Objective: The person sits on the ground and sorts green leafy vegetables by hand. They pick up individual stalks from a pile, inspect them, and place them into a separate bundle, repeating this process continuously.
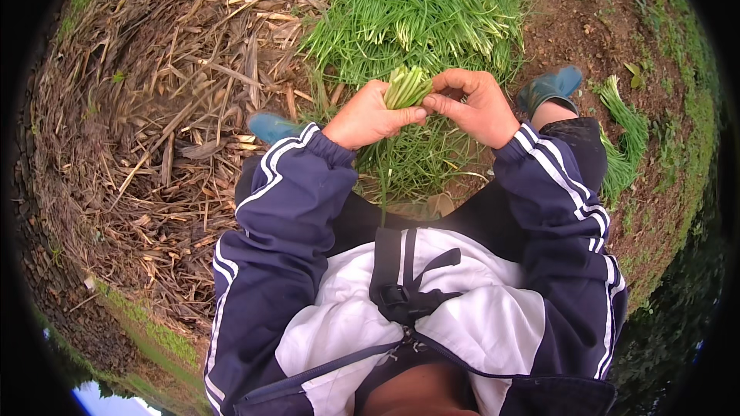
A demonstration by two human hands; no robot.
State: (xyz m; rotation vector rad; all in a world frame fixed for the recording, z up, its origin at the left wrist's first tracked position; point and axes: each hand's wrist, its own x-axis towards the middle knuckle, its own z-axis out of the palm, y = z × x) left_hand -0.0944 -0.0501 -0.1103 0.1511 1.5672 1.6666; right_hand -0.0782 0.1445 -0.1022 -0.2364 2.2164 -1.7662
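Observation:
My left hand (373,112) is closed around a small bunch of green stalks (407,88), probably garlic chives, whose pale cut ends point up and away from me. The bunch's leaves hang below the hand, partly hidden. At the right side of the cut ends, my right hand (471,104) pinches with thumb and forefinger; whether a stalk is between them cannot be told. Just beyond both hands lies a large heap of the same greens (428,6), many pale ends facing me. Loose green leaves (428,156) are scattered on the ground between my legs.
Dry stalks and straw (191,86) cover the ground at left. Blue shoes (549,89) are on my feet, set wide apart. Beyond my right knee, separate bunches of greens (627,133) lie on brown soil (584,17). Low green plants grow along the far right.

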